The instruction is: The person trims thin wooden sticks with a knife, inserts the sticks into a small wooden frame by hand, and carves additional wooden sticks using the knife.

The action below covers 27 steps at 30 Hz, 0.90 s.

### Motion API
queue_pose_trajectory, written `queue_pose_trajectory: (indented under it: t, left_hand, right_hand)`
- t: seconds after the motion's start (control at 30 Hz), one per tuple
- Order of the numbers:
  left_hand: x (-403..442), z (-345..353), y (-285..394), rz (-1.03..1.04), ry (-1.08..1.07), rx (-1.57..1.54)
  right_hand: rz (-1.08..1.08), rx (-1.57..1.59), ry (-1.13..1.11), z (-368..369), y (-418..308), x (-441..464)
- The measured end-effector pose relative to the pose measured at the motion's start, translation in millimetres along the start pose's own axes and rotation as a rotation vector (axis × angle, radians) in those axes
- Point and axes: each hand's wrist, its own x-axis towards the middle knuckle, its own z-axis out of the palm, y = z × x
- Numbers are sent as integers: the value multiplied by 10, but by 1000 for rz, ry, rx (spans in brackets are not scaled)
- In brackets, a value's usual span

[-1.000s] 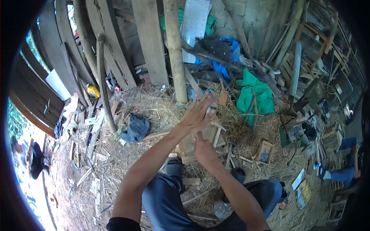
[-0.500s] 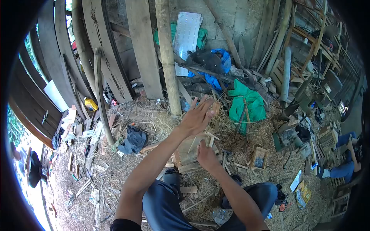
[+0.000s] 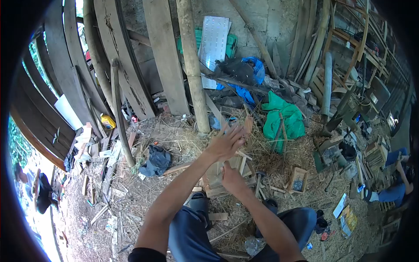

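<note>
My left hand (image 3: 224, 143) is stretched out above a low wooden block or box (image 3: 214, 188) between my feet, its fingers spread and nothing seen in its grip. Just below it, my right hand (image 3: 234, 178) is curled closed with the thumb up; whatever it may hold is hidden. Pale wooden strips (image 3: 242, 163) lie on the wooden piece beside the right hand. Beyond the left fingertips stands a small flat piece of wood (image 3: 248, 124). A small wooden tray (image 3: 291, 180) with dark bits, perhaps nails, sits on the ground to the right.
Straw and wood scraps cover the ground. A bamboo post (image 3: 194, 83) rises ahead, near a green plastic sheet (image 3: 283, 120) and a black plastic bag (image 3: 156, 160). Planks (image 3: 168, 56) lean on the wall. Another person's leg (image 3: 389, 192) shows at right; another person (image 3: 41, 190) is at left.
My left hand has lowered slightly towards me, closer to the right hand, and its fingers have turned. My right hand stays closed in nearly the same place. The view has shifted slightly.
</note>
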Motion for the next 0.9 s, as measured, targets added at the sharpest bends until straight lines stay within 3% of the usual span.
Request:
queue_pose_trajectory:
  t: [0.03, 0.07, 0.13, 0.17, 0.23, 0.37, 0.43, 0.47, 0.53, 0.67, 0.73, 0.83, 0.9]
  left_hand:
    - [-48, 74, -6, -110, -234, 208]
    - [46, 62, -69, -111, -215, 212]
    - [16, -138, -80, -189, 158, -624]
    - [52, -264, -70, -183, 176, -612]
    - [39, -472, 137, 52, 263, -366]
    - [-70, -495, 413, 206, 437, -107]
    - [-205, -376, 427, -166, 491, -413]
    - [-268, -336, 407, -164, 492, -410]
    - [-451, -226, 366, -585, 511, -332]
    - [-800, 36, 287, -666, 376, -302]
    - [-927, 149, 222, -668, 210, -570]
    - [-962, 197, 188, -564, 300, -614]
    - [-940, 209, 234, -630, 326, -544]
  right_hand:
    - [-23, 27, -12, -15, 17, -13]
    - [-35, 15, -3, -88, 30, 41]
    - [51, -5, -53, -46, -19, 3]
    - [33, -10, -42, -81, -50, 52]
    - [56, -58, -55, -62, -63, -29]
    - [63, -84, -50, -36, -80, -53]
    - [80, -38, -38, 2, -70, -77]
    - [78, -37, -36, 26, -69, -58]
    - [137, 26, -24, 119, -28, -51]
    - [164, 102, -33, 99, -36, -20]
    - [139, 123, -85, 42, -123, -29]
    - [33, 161, -14, 122, -102, -46]
    - [-15, 173, -39, 99, -96, -72]
